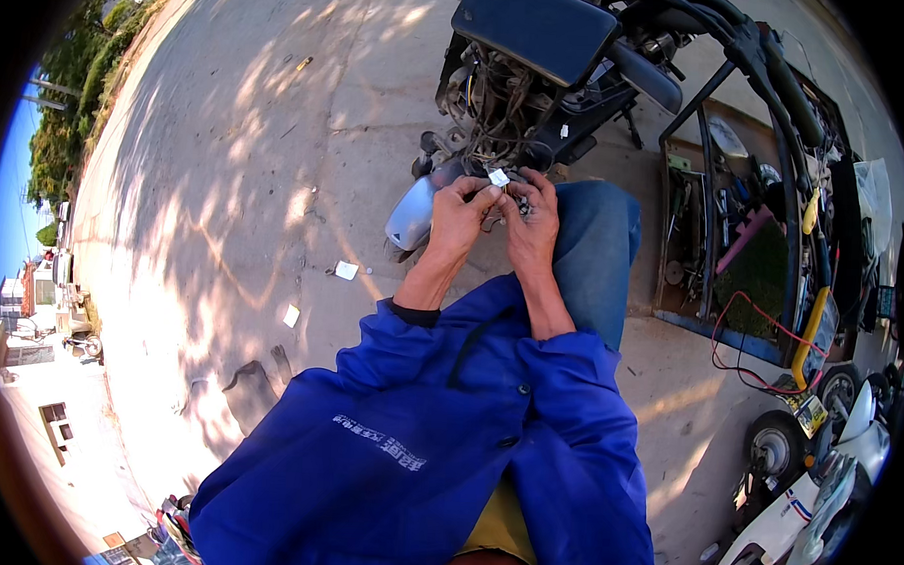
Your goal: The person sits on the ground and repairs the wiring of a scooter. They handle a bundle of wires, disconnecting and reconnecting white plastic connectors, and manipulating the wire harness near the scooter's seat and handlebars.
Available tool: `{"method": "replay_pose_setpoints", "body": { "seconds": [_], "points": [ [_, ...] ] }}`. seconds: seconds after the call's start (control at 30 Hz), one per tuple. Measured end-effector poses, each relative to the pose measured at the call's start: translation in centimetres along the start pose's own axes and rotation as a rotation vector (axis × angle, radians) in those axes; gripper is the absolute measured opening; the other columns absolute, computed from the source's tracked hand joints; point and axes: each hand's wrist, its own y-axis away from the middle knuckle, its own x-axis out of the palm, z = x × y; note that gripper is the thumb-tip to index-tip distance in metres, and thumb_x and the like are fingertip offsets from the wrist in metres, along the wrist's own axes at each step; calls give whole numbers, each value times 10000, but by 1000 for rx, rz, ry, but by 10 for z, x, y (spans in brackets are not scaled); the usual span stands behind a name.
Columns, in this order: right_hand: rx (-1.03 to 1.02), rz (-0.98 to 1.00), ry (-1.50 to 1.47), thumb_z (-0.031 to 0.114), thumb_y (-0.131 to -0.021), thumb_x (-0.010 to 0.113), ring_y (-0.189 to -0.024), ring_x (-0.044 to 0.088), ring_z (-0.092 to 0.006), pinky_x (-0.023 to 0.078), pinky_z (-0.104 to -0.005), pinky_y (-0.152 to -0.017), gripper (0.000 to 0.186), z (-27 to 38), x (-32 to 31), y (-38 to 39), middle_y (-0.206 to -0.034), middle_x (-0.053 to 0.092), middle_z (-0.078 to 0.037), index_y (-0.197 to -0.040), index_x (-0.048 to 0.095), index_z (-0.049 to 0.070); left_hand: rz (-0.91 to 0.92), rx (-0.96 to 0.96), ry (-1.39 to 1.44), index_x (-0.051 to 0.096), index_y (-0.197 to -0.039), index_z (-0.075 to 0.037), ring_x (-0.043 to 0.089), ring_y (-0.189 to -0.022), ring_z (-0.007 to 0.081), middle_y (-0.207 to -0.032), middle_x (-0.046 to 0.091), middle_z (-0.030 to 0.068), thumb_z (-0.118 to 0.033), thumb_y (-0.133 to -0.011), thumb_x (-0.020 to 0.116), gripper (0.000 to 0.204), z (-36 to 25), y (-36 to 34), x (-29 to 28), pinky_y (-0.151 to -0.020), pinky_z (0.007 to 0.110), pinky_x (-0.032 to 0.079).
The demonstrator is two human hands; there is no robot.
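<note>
My left hand and my right hand meet close together in front of an opened vehicle front. Both have thumb and fingers pinched around a small white piece; whether it is a plug or a label is too small to tell. Just beyond my fingers hangs a tangled bundle of dark wires, spilling from under a flat black panel. Beside my left hand sits a silver-blue rounded fender. Some of the wiring behind my fingers is hidden.
Two white scraps lie on the concrete ground at left. To the right stands a metal-framed tool tray with loose tools. A red cable loops near a yellow bar. Parked two-wheelers fill the lower right.
</note>
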Motion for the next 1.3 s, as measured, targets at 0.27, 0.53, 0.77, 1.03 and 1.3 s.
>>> {"method": "replay_pose_setpoints", "body": {
  "seconds": [0.27,0.53,0.77,1.03,1.3],
  "points": [
    [20,-45,-13,34,-824,758,-1228,555,-297,460,-385,-1029,135,-1,1,2,-1323,605,-113,-958,741,27,44,-32,141,705,-1086,17,501,-618,50,-777,628,-14,-152,-964,693,208,-4,2,-2,-542,219,400],
    [18,-11,72,28,-780,775,-1215,553,-316,459,-394,-1029,146,4,-2,3,-1305,607,-119,-919,732,28,12,-85,217,690,-1013,-15,539,-609,68,-744,603,-15,-222,-979,697,211,6,-10,-11,-548,217,435],
    [-1,29,161,44,-774,774,-1227,538,-328,444,-402,-1042,141,0,-2,5,-1316,600,-124,-907,730,33,-19,-148,146,676,-884,-47,521,-561,86,-694,580,-11,-250,-972,699,222,5,-13,-14,-520,242,433],
    [23,34,73,58,-785,768,-1245,532,-320,433,-400,-1055,144,-2,-1,5,-1327,601,-120,-921,734,27,-28,-153,131,626,-789,-89,507,-562,85,-679,566,-17,-277,-975,686,271,2,-13,-14,-523,242,402],
    [-35,37,148,55,-784,778,-1253,529,-323,422,-401,-1070,157,2,-2,4,-1328,600,-115,-923,718,16,76,-107,47,684,-858,-54,509,-607,68,-681,575,-26,-296,-975,697,269,-7,-3,-11,-554,226,378]
  ]
}}
